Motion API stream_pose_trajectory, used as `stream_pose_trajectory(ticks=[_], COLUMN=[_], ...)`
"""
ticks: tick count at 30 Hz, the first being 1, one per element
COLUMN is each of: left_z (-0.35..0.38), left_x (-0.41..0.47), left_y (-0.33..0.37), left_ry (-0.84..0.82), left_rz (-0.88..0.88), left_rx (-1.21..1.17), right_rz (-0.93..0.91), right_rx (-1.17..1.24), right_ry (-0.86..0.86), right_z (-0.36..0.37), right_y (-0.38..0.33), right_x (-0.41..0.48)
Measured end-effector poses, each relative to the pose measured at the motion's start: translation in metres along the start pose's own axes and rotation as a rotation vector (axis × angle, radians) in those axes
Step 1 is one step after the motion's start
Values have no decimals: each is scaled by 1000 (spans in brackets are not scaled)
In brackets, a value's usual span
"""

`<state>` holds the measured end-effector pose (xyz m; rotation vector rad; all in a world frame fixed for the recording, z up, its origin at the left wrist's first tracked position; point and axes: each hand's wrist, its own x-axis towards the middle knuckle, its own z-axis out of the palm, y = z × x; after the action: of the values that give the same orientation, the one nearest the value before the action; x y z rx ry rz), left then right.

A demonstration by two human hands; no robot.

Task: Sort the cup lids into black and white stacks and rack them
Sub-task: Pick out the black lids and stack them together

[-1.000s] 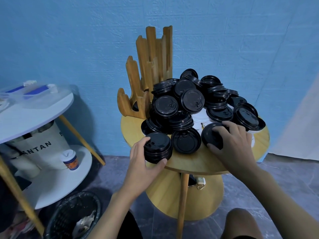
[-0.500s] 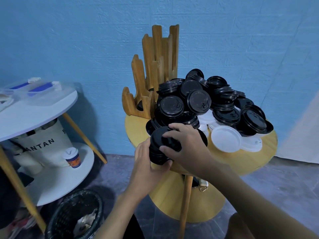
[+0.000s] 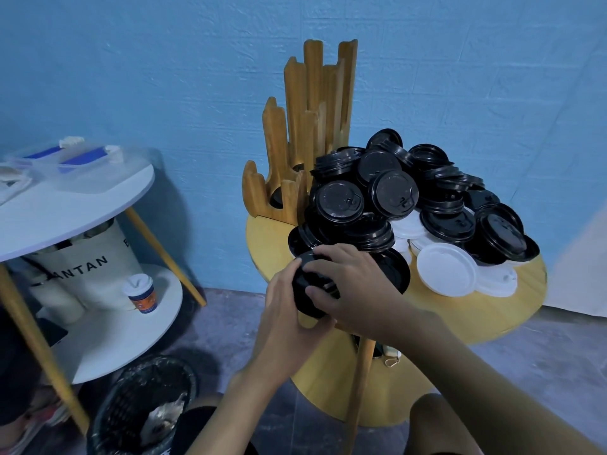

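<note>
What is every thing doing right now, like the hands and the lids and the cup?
left hand, grips the black stack from the side
right hand, grips the black stack from above
black stack, held between both hands
black pile, heaped loose, unsorted
white lids, lying flat beside the pile
wooden rack, upright
paper cup, upright, lid on
bin, open, trash inside

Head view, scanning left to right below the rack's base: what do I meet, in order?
In order: canvas bag → paper cup → stack of black lids, gripped by the left hand and right hand → nearest white lid. The wastebasket and loose lid pile overlap these, so omitted.
</note>
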<state>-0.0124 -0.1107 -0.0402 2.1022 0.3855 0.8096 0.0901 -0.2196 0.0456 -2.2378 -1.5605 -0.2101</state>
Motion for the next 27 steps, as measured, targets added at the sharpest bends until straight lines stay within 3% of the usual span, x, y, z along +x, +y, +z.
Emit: stream_pose_trajectory(ticks=[4,9,18,27], left_z=[-4,-10,-16,-4], left_x=[3,5,13,11], left_y=[4,14,33,36], left_ry=[-30,-30,-10,32], left_rz=[-35,-55,55,-36], left_rx=[-7,18,530,268], right_rz=[16,146,239,213], right_rx=[47,15,-116,-1], right_ry=[32,295,161,225], right_z=[6,0,3,-10], right_y=[7,24,57,53], right_x=[-4,-30,-60,-66])
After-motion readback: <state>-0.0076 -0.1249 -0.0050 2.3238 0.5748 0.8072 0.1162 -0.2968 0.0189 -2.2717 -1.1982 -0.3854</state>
